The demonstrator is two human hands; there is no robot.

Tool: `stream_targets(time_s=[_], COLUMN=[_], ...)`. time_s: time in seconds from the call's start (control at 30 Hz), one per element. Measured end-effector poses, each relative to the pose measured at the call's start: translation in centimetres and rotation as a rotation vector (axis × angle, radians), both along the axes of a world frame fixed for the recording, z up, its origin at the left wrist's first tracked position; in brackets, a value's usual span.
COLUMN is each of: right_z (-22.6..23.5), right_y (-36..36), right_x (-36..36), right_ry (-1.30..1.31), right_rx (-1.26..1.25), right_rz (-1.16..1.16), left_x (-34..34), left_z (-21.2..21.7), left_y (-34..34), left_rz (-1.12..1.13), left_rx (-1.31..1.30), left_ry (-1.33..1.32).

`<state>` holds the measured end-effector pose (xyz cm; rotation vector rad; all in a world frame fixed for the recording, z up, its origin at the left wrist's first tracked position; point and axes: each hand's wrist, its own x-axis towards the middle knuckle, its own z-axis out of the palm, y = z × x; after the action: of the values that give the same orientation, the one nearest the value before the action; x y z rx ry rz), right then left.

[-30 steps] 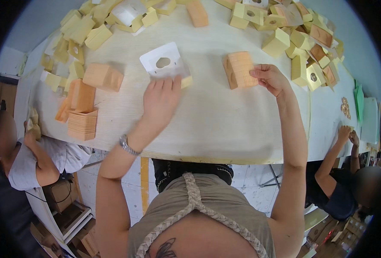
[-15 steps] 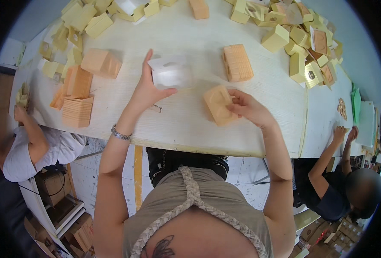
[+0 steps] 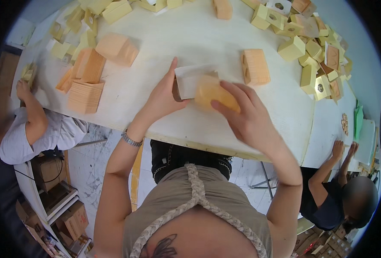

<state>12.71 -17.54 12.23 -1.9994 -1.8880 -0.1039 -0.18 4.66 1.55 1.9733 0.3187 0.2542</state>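
Observation:
My left hand (image 3: 162, 96) grips a small open card box (image 3: 186, 81) with a white inside, thumb at its near edge and fingers along its left side. In my right hand (image 3: 252, 118) is a yellowish-tan insert tray (image 3: 212, 92), blurred by motion, at the right side of the box's opening. The tray overlaps part of the box, so I cannot tell whether it is inside or just in front of it. Beyond my right hand stands a light orange, striped boxy piece (image 3: 258, 66).
More light orange striped pieces (image 3: 87, 96) stand at the left. Heaps of pale yellow boxes (image 3: 291, 47) lie at the far right and far left. Co-workers sit at both sides; small round items (image 3: 344, 124) lie near the right one.
My right hand has brought the tray left and up to the box. The box in my left hand has turned a little. The whole view has shifted slightly.

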Motion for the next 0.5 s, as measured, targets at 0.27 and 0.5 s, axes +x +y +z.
stream_targets(time_s=[0.27,0.5], right_z=[-5.0,-4.3], right_y=[5.7,3.8], right_x=[5.2,3.2], right_ry=[0.364,-0.33], right_rx=[-0.106,-0.069], right_rz=[0.323,0.095], left_x=[0.1,0.1], left_z=[0.8,1.3], left_y=[0.7,0.6], left_rz=[-0.039,-0.026], left_rx=[-0.152,0.021], left_ry=[0.044,0.04])
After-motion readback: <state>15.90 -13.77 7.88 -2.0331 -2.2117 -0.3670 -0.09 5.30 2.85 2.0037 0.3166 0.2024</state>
